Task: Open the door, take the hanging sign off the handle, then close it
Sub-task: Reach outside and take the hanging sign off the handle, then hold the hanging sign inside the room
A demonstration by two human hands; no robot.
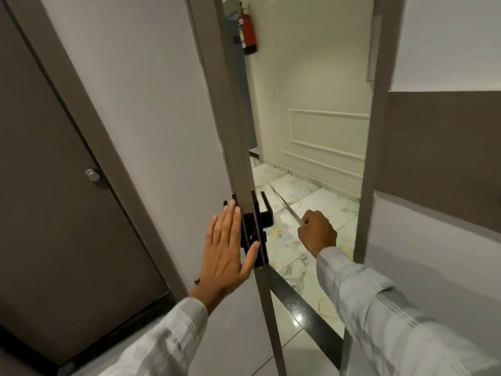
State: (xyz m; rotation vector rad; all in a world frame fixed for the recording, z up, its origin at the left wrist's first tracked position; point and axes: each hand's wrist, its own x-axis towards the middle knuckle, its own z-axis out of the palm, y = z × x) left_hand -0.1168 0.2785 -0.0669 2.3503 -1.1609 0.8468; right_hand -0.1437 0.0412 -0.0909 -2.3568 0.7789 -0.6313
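Note:
The white door (151, 109) stands partly open, its grey edge toward me. A black lock plate with a handle (267, 213) on the outer side sits at hand height. My left hand (227, 248) lies flat and open against the inner face of the door, right by the lock plate. My right hand (318, 232) reaches through the gap and pinches a thin flat sign (286, 206), seen edge-on. The sign's far end points up toward the outer handle; whether it still hangs on the handle I cannot tell.
A brown door with a round knob (93, 175) is at the left. The grey door frame (371, 158) bounds the gap on the right. Beyond lie a marble corridor floor (306, 196), a dark threshold strip (306, 308) and a red fire extinguisher (249, 31) on the wall.

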